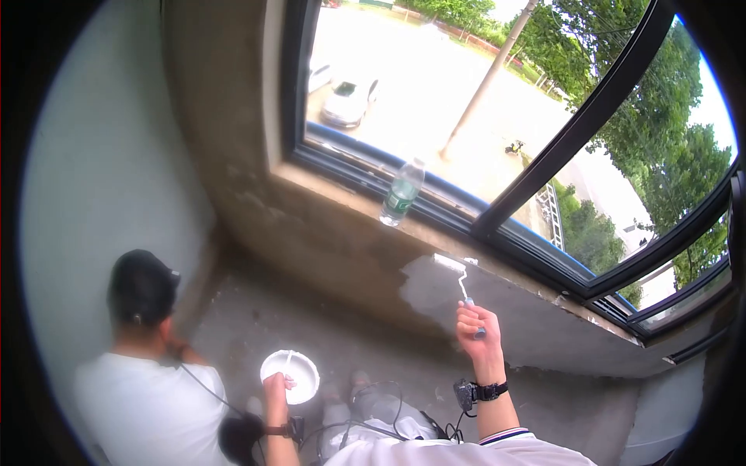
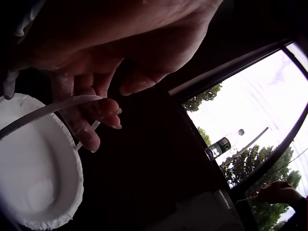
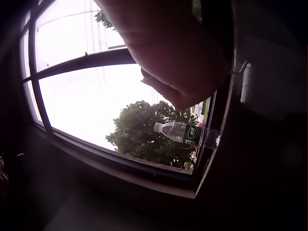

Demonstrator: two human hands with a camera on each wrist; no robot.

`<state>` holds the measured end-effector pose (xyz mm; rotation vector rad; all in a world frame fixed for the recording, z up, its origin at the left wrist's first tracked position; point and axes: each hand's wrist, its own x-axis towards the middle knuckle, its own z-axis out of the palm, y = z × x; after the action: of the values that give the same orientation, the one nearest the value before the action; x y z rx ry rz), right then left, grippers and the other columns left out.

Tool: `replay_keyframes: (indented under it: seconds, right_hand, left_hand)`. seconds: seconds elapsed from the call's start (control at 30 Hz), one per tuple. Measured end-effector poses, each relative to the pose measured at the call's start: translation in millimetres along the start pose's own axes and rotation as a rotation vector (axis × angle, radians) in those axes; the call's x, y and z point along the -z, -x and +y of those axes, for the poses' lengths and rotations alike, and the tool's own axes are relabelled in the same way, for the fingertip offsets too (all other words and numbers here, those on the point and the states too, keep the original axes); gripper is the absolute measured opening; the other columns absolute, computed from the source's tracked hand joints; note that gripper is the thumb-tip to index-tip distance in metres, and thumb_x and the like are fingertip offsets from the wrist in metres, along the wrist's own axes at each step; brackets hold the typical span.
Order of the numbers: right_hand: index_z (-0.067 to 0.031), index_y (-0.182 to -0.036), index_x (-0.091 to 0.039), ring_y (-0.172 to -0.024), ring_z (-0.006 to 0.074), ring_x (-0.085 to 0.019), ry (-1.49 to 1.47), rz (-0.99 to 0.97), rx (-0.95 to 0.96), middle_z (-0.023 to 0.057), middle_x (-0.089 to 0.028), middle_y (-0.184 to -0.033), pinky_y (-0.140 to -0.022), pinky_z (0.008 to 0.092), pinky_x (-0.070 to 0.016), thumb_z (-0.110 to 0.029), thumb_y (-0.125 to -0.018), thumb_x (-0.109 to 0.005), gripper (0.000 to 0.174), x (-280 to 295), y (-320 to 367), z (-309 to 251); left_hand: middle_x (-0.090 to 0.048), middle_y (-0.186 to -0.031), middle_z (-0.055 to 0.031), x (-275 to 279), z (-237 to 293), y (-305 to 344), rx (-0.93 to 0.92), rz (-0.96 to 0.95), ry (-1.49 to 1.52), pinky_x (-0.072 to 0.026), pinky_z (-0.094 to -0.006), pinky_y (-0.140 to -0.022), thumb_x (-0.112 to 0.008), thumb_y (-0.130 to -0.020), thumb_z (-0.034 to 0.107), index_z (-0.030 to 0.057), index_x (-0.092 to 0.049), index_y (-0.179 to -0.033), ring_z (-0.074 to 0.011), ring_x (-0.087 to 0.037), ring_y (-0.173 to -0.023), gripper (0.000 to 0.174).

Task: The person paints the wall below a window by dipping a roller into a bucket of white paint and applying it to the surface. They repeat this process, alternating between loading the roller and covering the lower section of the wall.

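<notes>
My right hand [image 1: 476, 326] grips the blue handle of a small paint roller [image 1: 454, 266], whose white head lies on the concrete wall just under the window sill, at the top of a freshly painted grey patch [image 1: 435, 291]. My left hand [image 1: 277, 386] holds a white paint bucket [image 1: 290, 374] by its thin wire handle, low near the floor. In the left wrist view the fingers [image 2: 94, 127] curl round that handle [image 2: 43, 111] above the bucket's white rim [image 2: 67, 166]. The right wrist view shows only the back of the right hand [image 3: 173, 53] and part of the roller head [image 3: 269, 89].
A clear plastic water bottle [image 1: 402, 192] with a green label stands on the sill [image 1: 350, 203], left of the roller. Another person in a white shirt and dark cap [image 1: 142, 287] crouches at the left by the white wall. A black-framed window [image 1: 544, 179] runs above.
</notes>
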<state>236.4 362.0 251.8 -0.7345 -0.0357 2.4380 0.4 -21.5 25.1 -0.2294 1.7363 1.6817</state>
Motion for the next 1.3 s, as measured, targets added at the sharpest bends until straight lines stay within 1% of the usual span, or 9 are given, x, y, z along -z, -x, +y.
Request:
replay_keyframes:
  seconds: [0.13,0.17,0.2,0.33,0.4,0.53,0.8,1.07,1.3]
  right_hand:
    - [0.0057,-0.100,-0.050,-0.044,0.0028,-0.038,0.021,-0.023,0.002,-0.0027,-0.040,-0.065,-0.041,0.0207,-0.0330,-0.004,-0.099,-0.044,0.011,-15.4,9.6,9.6]
    - [0.0057,-0.100,-0.050,-0.044,0.0028,-0.038,0.023,-0.022,-0.003,-0.0027,-0.040,-0.065,-0.041,0.0207,-0.0330,-0.004,-0.099,-0.044,0.011,-15.3,7.3,11.2]
    - [0.0045,-0.097,-0.049,-0.044,0.0026,-0.038,0.029,-0.020,0.009,-0.0030,-0.040,-0.065,-0.041,0.0204,-0.0332,-0.003,-0.099,-0.044,0.009,-15.0,4.0,13.2]
    - [0.0008,-0.088,-0.047,-0.045,0.0019,-0.039,-0.041,-0.039,-0.015,-0.0039,-0.040,-0.064,-0.042,0.0195,-0.0345,-0.001,-0.097,-0.045,0.010,0.5,-21.2,12.6]
    - [-0.0001,-0.085,-0.046,-0.045,0.0019,-0.039,-0.059,-0.058,-0.045,-0.0042,-0.040,-0.063,-0.042,0.0192,-0.0351,0.000,-0.096,-0.045,0.011,16.4,-43.7,11.4]
    - [-0.0007,-0.083,-0.046,-0.045,0.0020,-0.039,-0.133,-0.025,-0.092,-0.0041,-0.040,-0.063,-0.041,0.0191,-0.0341,0.001,-0.095,-0.045,0.012,37.1,-68.8,17.9]
    - [0.0089,-0.099,-0.050,-0.043,0.0030,-0.038,-0.127,-0.084,-0.050,-0.0022,-0.040,-0.065,-0.040,0.0200,-0.0332,-0.002,-0.097,-0.043,0.013,34.0,-20.6,10.7]
    - [0.0086,-0.103,-0.050,-0.042,0.0039,-0.038,-0.130,-0.106,-0.040,-0.0016,-0.040,-0.065,-0.039,0.0208,-0.0337,-0.004,-0.098,-0.042,0.016,32.6,3.5,6.4]
    - [0.0072,-0.104,-0.051,-0.043,0.0046,-0.038,0.008,-0.133,0.001,-0.0013,-0.041,-0.065,-0.041,0.0216,-0.0347,-0.005,-0.099,-0.042,0.017,28.2,12.3,16.2]
  left_hand:
    - [-0.060,-0.072,-0.0122,3.9,5.0,-3.1,-0.010,0.005,0.031,-0.0479,-0.0327,-0.064,-0.045,-0.079,0.008,-0.0013,-0.053,-0.062,-0.0210,-0.060,-0.063,0.021]
    - [-0.058,-0.066,-0.0106,5.8,-2.3,-8.4,-0.040,0.010,0.014,-0.0508,-0.0330,-0.064,-0.045,-0.081,0.011,-0.0025,-0.056,-0.066,-0.0207,-0.061,-0.061,0.024]
    - [-0.056,-0.060,-0.0089,5.5,-2.7,-9.8,-0.071,0.014,-0.004,-0.0537,-0.0334,-0.064,-0.044,-0.083,0.014,-0.0037,-0.060,-0.069,-0.0204,-0.062,-0.058,0.027]
    - [-0.057,-0.061,-0.0095,4.0,3.0,-6.6,-0.082,0.024,-0.018,-0.0536,-0.0334,-0.064,-0.044,-0.083,0.014,-0.0039,-0.060,-0.069,-0.0206,-0.062,-0.059,0.027]
    - [-0.058,-0.066,-0.0098,1.7,13.1,-2.2,-0.061,0.001,-0.016,-0.0480,-0.0308,-0.063,-0.046,-0.081,0.010,-0.0026,-0.056,-0.066,-0.0196,-0.060,-0.062,0.022]
    - [-0.057,-0.064,-0.0094,2.4,16.2,2.2,-0.035,0.009,-0.041,-0.0474,-0.0310,-0.063,-0.046,-0.082,0.011,-0.0034,-0.058,-0.068,-0.0197,-0.061,-0.062,0.023]
    - [-0.057,-0.063,-0.0090,2.4,7.8,-1.5,-0.040,-0.016,-0.061,-0.0461,-0.0294,-0.060,-0.046,-0.081,0.009,-0.0035,-0.058,-0.067,-0.0194,-0.061,-0.063,0.023]
    - [-0.058,-0.064,-0.0103,4.4,9.2,3.0,-0.034,-0.020,-0.029,-0.0474,-0.0301,-0.061,-0.046,-0.080,0.009,-0.0030,-0.056,-0.063,-0.0195,-0.060,-0.059,0.023]
    - [-0.057,-0.061,-0.0101,7.5,2.3,-2.0,-0.041,-0.025,-0.020,-0.0468,-0.0290,-0.060,-0.046,-0.081,0.009,-0.0044,-0.059,-0.066,-0.0193,-0.062,-0.059,0.023]
